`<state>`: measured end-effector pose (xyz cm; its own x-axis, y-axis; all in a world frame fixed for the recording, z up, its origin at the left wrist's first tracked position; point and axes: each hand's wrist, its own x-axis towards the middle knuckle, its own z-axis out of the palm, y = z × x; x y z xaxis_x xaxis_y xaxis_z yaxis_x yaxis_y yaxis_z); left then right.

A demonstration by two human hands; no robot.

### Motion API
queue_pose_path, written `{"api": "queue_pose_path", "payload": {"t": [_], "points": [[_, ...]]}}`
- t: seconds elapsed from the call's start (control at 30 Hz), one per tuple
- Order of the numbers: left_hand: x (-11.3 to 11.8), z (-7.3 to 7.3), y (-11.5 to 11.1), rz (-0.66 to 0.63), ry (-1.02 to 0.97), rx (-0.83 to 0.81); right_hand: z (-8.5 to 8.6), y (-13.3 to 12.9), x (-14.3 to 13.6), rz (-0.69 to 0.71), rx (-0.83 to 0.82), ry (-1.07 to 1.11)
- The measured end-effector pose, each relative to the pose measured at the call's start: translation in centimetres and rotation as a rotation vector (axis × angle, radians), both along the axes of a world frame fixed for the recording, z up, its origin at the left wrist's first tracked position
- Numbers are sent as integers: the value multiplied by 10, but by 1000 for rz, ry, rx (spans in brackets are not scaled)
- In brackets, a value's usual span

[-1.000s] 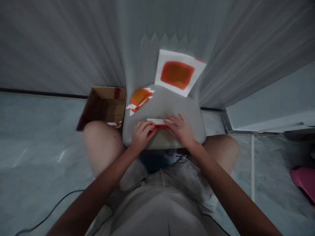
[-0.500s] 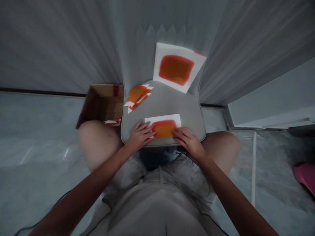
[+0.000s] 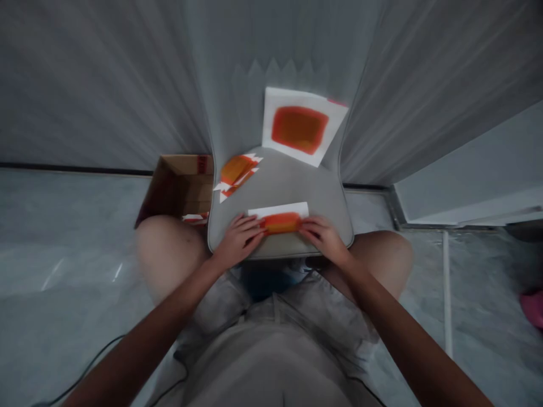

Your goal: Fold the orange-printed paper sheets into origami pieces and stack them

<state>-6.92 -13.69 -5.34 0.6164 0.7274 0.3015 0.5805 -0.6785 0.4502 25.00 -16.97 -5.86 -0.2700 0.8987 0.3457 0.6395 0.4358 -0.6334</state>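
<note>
A white paper sheet with an orange patch [image 3: 282, 222] lies near the front edge of the grey chair seat [image 3: 292, 181]. It looks folded or rolled up along its near side into a narrow strip. My left hand [image 3: 238, 238] grips the strip's left end, thumb and fingers pressed together. At the right end, my right hand [image 3: 326, 238] pinches it with bent fingers. Towards the seat's left edge rests a small pile of folded orange and white papers [image 3: 237, 174]. A larger white sheet with an orange patch [image 3: 299, 129] leans against the chair back.
An open cardboard box [image 3: 182, 175] stands on the floor left of the chair, with some red and white paper inside. My knees flank the seat. A dark cable [image 3: 95, 362] runs at lower left, and a pink object [image 3: 532, 308] shows at the right edge.
The near side of the sheet has come up and away from me, so less of the orange patch shows. Both hands stay at its ends. The view has tilted slightly.
</note>
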Motion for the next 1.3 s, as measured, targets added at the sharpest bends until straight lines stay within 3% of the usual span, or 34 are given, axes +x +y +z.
{"api": "queue_pose_path", "payload": {"t": [0.13,0.23,0.3,0.47,0.73,1.03,1.3], "points": [[11,-1,-5,96,28,124,-1,18,-8,-25,-68,40],[17,-2,-12,-42,84,226,0,23,-13,-14,-35,-77],[20,-3,-18,-114,107,253,1,18,-17,-49,44,-187],[23,-9,-28,-106,117,246,5,-11,-38,-42,263,-368],[22,-7,-30,-124,160,159,-11,-32,-57,-100,66,-353],[33,-8,-42,-23,158,155,-15,-31,-57,-85,-10,-394],[31,-11,-39,-20,142,86,-17,-30,-58,-84,-10,-383]]}}
